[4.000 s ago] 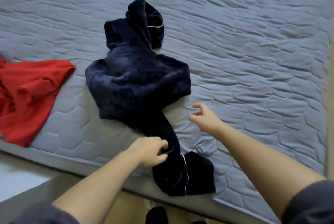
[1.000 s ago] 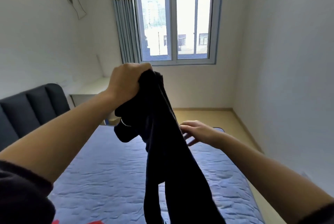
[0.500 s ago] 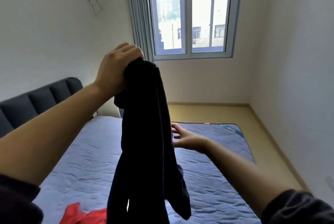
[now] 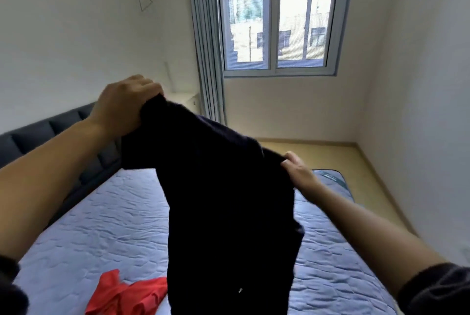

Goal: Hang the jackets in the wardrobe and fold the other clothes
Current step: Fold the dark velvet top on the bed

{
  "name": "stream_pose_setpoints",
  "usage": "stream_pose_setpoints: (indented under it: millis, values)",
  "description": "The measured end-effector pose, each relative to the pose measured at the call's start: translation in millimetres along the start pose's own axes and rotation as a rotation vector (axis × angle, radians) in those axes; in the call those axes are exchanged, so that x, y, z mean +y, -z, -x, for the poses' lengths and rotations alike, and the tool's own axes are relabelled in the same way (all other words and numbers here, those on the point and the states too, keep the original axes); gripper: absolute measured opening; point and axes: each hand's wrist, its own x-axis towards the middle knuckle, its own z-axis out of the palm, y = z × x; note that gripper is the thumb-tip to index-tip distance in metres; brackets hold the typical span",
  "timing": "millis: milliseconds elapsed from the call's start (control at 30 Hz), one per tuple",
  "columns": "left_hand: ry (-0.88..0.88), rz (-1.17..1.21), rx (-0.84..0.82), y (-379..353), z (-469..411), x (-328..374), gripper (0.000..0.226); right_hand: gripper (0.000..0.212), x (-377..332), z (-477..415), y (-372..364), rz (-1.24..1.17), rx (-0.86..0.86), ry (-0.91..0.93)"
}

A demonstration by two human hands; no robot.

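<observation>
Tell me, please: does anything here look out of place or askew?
Two things. A red garment lies crumpled on the mattress, unfolded. The dark garment hangs askew: the left hand grips it higher than the right hand. Nothing looks damaged.

Daylight from the window (image 4: 277, 17) (slightly overexposed); soft blur, edges bowed.

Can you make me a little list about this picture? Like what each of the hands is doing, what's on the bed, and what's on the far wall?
left hand: grips one top corner of the dark garment, held higher
right hand: pinches the other top corner, held lower
dark garment: hangs spread between both hands, above the bed
red garment: crumpled on the mattress, partly hidden behind the dark one
far wall: window, with the curtain bunched to its left
</observation>
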Motion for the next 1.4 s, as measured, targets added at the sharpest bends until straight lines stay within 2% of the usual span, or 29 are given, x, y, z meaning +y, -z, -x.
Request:
stream_pose_setpoints:
  millis: [33,100,267,367,433,500,567,600,633,667,733,800,900,1000,1067,1167,1233,1300,1367,1400]
  values:
    - [-0.036,-0.012,-0.069,-3.6,10.9,-3.6,0.02,0.027,-4.2,-3.3,14.7,-0.018,0.08,0.017]
    - [-0.096,-0.013,-0.169,-15.2,27.3,-2.0,0.017,0.025,-13.5,-8.1,36.0,-0.071,0.132,0.049]
    - [-0.152,-0.046,-0.288,-44.5,39.8,15.2,0.016,0.022,-30.7,-6.3,53.1,-0.142,0.074,0.078]
    - [-0.145,-0.094,-0.45,-56.8,46.5,18.1,0.022,0.021,-28.2,-0.6,58.2,-0.129,0.079,0.088]
    - [-0.118,-0.144,-0.651,-60.4,46.2,29.7,0.022,0.021,-28.4,2.6,57.9,-0.084,0.103,0.114]
    - [0.04,-0.107,-0.95,-62.4,41.8,46.0,0.032,0.02,-33.6,2.9,57.2,-0.02,0.131,0.164]
    - [0.27,0.086,-1.319,-66.1,33.5,59.8,0.064,0.02,-44.7,3.0,56.4,0.016,0.121,0.218]
    - [0.355,0.24,-1.459,-71.9,28.7,64.4,0.08,0.022,-52.3,3.7,55.3,0.02,0.1,0.242]
    - [0.433,0.418,-1.528,-79.6,24.5,69.1,0.09,0.022,-59.4,4.6,54.0,0.019,0.077,0.264]
    - [0.506,0.612,-1.5,-88.1,19.3,76.6,0.093,0.023,-66.5,5.9,51.8,0.012,0.054,0.288]
    - [0.609,0.977,-1.257,-100.5,7.9,98.9,0.096,0.024,-77.8,9.1,45.5,-0.005,-0.002,0.339]
    - [0.611,1.287,-1.065,-107.0,-6.0,130.0,0.095,0.022,-83.7,12.8,39.8,-0.022,-0.066,0.371]
    - [0.519,1.468,-0.907,-109.1,-23.1,177.7,0.055,0.023,-84.1,18.5,42.8,0.001,-0.064,0.394]
    - [0.534,1.501,-0.712,-112.4,-32.0,201.9,0.028,0.017,-81.4,27.7,62.0,0.054,-0.012,0.372]
    - [0.551,1.443,-0.509,-112.3,-36.8,205.1,0.012,0.015,-77.7,35.6,79.1,0.083,0.04,0.341]
    - [0.586,1.234,-0.242,-110.3,-45.8,202.2,0.016,0.02,-70.2,48.2,100.5,0.167,0.07,0.293]
    - [0.582,1.129,-0.105,-101.8,-55.0,198.8,0.016,0.017,-64.2,57.7,110.0,0.23,-0.039,0.196]
    - [0.575,1.05,0.02,-89.5,-65.9,188.6,0.017,0.023,-53.8,68.2,117.5,0.358,-0.237,0.05]
    - [0.585,0.977,0.073,-80.9,-73.0,172.3,0.017,0.031,-41.3,79.5,123.5,0.49,-0.44,-0.071]
    - [0.604,0.936,0.082,-78.6,-74.1,162.3,0.017,0.026,-34.5,85.3,126.1,0.561,-0.512,-0.115]
